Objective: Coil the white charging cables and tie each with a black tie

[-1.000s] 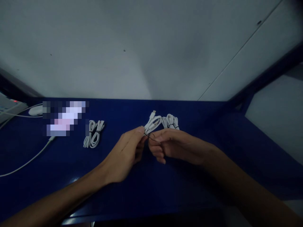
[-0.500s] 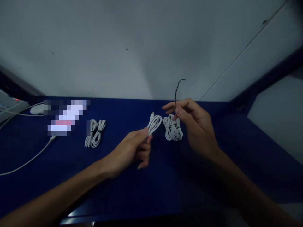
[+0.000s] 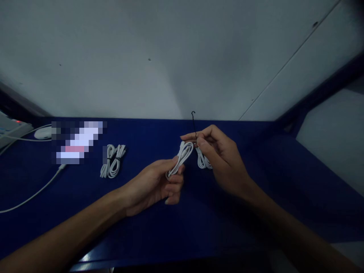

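Observation:
A coiled white cable (image 3: 183, 154) is pinched between the thumb and fingers of my left hand (image 3: 159, 180), above the blue table (image 3: 170, 231). My right hand (image 3: 224, 155) is closed on a thin black twist tie (image 3: 194, 125), whose hooked end sticks up past the fingertips. Its fingers are close beside the top of the coil; whether they touch it I cannot tell. Behind and below my right hand lie bundled white cables (image 3: 202, 160), partly hidden by it. Farther left, two more white cable bundles (image 3: 113, 162) with black ties lie side by side.
At the left are a blurred-out lit device (image 3: 81, 142) with a white cord (image 3: 42, 191) plugged in, a white rounded object (image 3: 44, 132) and a white box (image 3: 11, 127) with a red light. A pale wall (image 3: 119, 68) rises at the table's back edge.
My right hand has moved left and slightly down, bringing the twist tie to the held cable. The left hand stays nearly in place, with more of the coil now showing.

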Tool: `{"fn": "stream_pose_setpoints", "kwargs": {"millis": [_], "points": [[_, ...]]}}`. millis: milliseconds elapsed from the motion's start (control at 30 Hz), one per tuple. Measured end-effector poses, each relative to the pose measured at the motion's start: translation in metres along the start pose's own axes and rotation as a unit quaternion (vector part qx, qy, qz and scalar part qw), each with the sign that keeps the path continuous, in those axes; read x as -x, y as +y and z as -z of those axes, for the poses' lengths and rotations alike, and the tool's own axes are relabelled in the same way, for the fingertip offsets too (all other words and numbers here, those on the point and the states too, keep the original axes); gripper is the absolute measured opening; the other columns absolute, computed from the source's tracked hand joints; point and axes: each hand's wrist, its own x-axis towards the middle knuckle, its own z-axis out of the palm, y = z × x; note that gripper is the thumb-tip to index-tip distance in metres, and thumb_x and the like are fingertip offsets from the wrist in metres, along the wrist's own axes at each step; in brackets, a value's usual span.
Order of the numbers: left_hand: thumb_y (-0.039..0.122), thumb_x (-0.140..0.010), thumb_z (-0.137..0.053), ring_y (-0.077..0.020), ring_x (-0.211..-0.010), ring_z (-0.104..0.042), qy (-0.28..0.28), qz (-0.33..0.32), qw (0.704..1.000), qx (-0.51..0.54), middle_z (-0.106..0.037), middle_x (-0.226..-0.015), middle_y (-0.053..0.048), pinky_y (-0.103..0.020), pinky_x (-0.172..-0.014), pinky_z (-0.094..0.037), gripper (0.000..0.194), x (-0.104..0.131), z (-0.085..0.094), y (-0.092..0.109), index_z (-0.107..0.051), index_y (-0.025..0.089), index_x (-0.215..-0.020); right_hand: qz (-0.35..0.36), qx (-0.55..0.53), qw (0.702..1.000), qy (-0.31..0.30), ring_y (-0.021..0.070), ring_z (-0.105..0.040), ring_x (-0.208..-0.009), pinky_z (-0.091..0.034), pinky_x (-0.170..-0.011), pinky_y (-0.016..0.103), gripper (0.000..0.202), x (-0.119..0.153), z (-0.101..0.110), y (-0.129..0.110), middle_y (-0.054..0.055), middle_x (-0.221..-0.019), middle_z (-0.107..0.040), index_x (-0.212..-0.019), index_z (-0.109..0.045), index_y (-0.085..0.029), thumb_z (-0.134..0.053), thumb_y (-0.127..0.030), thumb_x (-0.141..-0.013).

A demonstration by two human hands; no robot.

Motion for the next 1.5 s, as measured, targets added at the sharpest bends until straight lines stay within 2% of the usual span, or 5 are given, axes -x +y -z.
{"fn": "stream_pose_setpoints", "kwargs": {"millis": [467,633,933,1267,1500], "points": [[0.044,-0.112,-0.053,-0.0086,-0.061,-0.024,0.003,0.003,1.0,-0.011,-0.031,-0.079,0.004,-0.018,-0.051,-0.036,0.034,0.002,-0.005,0.001,-0.057,0.016,-0.093,-0.017,-0.001,1.0,-0.018,0.0224,-0.074,-0.105,-0.055,-0.094,0.042,0.02,-0.001,0.002,0.001,0.008,-0.125,-0.078,-0.105,-0.065,-0.023,-0.055,-0.038,-0.113],[0.051,-0.11,-0.053,-0.0079,-0.055,-0.024,0.025,-0.027,0.994,-0.108,-0.032,-0.073,0.007,-0.018,-0.046,-0.033,0.037,-0.002,-0.004,-0.003,-0.051,0.019,-0.09,0.028,0.065,0.997,0.034,0.024,-0.073,-0.112,-0.055,-0.098,0.044,0.016,0.001,-0.004,0.003,0.007,-0.124,-0.076,-0.106,-0.063,-0.024,-0.054,-0.035,-0.113],[0.063,-0.109,-0.045,-0.0109,-0.055,-0.031,0.005,-0.013,0.972,-0.236,-0.038,-0.07,0.007,-0.023,-0.049,-0.036,0.047,0.003,-0.017,-0.016,-0.056,0.019,-0.096,0.033,0.127,0.991,0.014,0.0145,-0.062,-0.061,-0.047,-0.058,0.033,0.014,0.01,-0.018,0.01,-0.001,-0.082,-0.071,-0.101,-0.049,-0.026,-0.049,-0.032,-0.113],[0.061,-0.113,-0.033,-0.0144,-0.052,-0.039,0.093,-0.074,0.87,-0.479,-0.041,-0.062,0.005,-0.026,-0.049,-0.033,0.055,0.013,-0.027,-0.009,-0.071,0.022,-0.107,-0.032,0.09,0.995,-0.001,0.0129,-0.056,-0.05,-0.043,-0.051,0.031,0.021,0.007,-0.012,0.001,-0.007,-0.062,-0.061,-0.097,-0.049,-0.026,-0.05,-0.039,-0.114],[0.061,-0.112,-0.035,-0.0155,-0.058,-0.038,0.085,-0.08,0.885,-0.45,-0.042,-0.067,0.004,-0.027,-0.054,-0.034,0.053,0.01,-0.024,-0.014,-0.065,0.021,-0.096,0.008,0.119,0.993,0.015,0.0133,-0.058,-0.052,-0.046,-0.05,0.031,0.016,0.013,-0.018,0.004,-0.006,-0.066,-0.06,-0.099,-0.047,-0.027,-0.05,-0.033,-0.114]]}}
